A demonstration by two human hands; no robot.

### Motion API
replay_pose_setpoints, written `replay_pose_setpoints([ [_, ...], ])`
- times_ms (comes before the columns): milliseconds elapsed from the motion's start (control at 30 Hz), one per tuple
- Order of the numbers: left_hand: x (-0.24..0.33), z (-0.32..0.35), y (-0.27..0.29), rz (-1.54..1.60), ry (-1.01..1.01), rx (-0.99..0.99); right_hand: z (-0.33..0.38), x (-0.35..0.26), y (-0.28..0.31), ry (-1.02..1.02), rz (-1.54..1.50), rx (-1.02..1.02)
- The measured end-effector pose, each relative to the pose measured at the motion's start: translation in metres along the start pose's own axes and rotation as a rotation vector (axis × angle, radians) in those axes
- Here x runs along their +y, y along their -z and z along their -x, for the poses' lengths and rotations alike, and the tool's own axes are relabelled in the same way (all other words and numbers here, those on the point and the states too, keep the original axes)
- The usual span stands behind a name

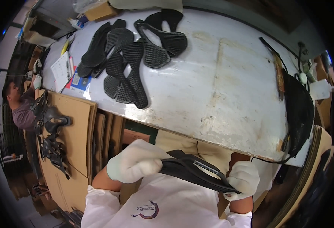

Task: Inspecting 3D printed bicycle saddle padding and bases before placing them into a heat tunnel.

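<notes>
- A black pad [179, 170] with a long slot is held up in front of the person's white shirt [170, 201], below the near edge of the table.
- The left hand [135, 161], in a white glove, is curled tightly around one end of the pad.
- The right hand [243, 178], also gloved in white, has its fingers folded in and grips the other end.
- On the white table [186, 95], similar slotted pads [133, 72] lie in an overlapping heap.
- Left of the heap are a sheet of paper [60, 72] and a blue card [78, 82].
- At the table's right end lies a black bag [298, 114].
- Dark moulded pieces [56, 121] sit on the cardboard [70, 152] at left.
- Beyond that, a co-worker [23, 114] reaches toward the table with gloved hands.
</notes>
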State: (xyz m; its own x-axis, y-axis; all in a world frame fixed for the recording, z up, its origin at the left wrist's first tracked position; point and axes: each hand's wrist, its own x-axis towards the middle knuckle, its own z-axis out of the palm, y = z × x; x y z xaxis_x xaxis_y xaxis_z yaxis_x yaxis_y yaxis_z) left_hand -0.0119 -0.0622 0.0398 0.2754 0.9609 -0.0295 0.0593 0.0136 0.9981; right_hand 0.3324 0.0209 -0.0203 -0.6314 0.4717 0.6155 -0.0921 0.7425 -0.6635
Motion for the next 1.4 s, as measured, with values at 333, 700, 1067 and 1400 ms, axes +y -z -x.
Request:
replay_pose_setpoints([
  [333, 0.024, -0.013, -0.017, -0.341, -0.01, 0.094, -0.034, -0.014, -0.01, -0.299, 0.458, -0.214],
  [700, 0.024, -0.037, -0.032, -0.501, -0.253, 0.03, -0.049, -0.032, -0.019, -0.519, 0.57, -0.165],
  [1067, 0.007, -0.055, -0.039, -0.557, -0.247, 0.211, -0.063, -0.039, -0.01, -0.612, 0.764, -0.078],
  [1400, -0.021, -0.08, -0.033, -0.496, -0.4, 0.198, -0.068, -0.037, -0.006, -0.641, 0.943, -0.143],
])
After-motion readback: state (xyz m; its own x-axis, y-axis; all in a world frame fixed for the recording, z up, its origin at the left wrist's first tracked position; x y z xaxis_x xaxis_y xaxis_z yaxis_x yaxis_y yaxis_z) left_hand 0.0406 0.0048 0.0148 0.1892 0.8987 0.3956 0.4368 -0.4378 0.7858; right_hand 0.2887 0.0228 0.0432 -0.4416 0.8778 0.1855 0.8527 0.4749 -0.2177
